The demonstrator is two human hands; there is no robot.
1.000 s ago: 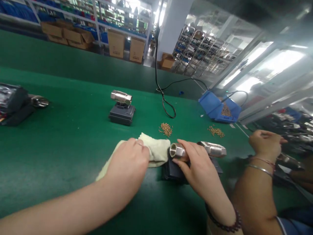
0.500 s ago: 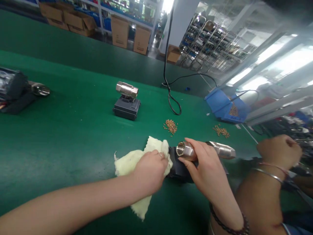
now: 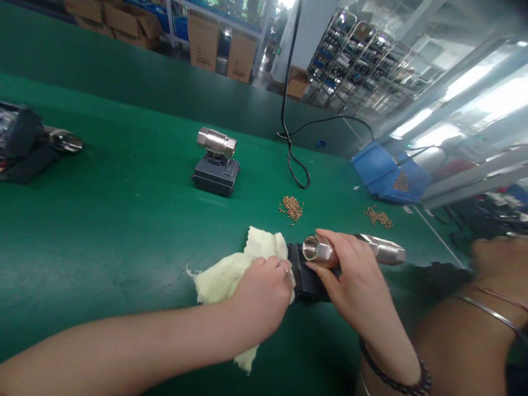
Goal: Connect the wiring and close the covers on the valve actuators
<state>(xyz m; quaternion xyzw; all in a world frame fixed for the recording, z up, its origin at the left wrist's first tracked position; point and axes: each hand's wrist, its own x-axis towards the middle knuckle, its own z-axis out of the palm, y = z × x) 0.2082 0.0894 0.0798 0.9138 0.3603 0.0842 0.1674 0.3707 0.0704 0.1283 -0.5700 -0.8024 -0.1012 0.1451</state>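
My left hand [image 3: 264, 294] is closed on a pale yellow cloth [image 3: 225, 275], pressing it against the left side of a dark grey box [image 3: 307, 280]. A metal valve body [image 3: 322, 250] with a threaded, hexagonal end lies on top of that box. My right hand [image 3: 355, 275] wraps over this valve, thumb in front and fingers behind. Much of the box is hidden under my right hand. Behind it, the end of another metal valve [image 3: 385, 250] sticks out to the right.
A similar valve on a grey box [image 3: 216, 175] stands further back. Two piles of small brass-coloured screws [image 3: 292, 208] lie on the green table, near a black cable [image 3: 289, 137] and a blue bin [image 3: 371, 170]. At right is a co-worker's arm [image 3: 466, 341]; at left, another valve unit [image 3: 28, 143].
My left hand and the cloth have shifted slightly right along the box side. The co-worker's hand has moved to the right. The view has tilted a little.
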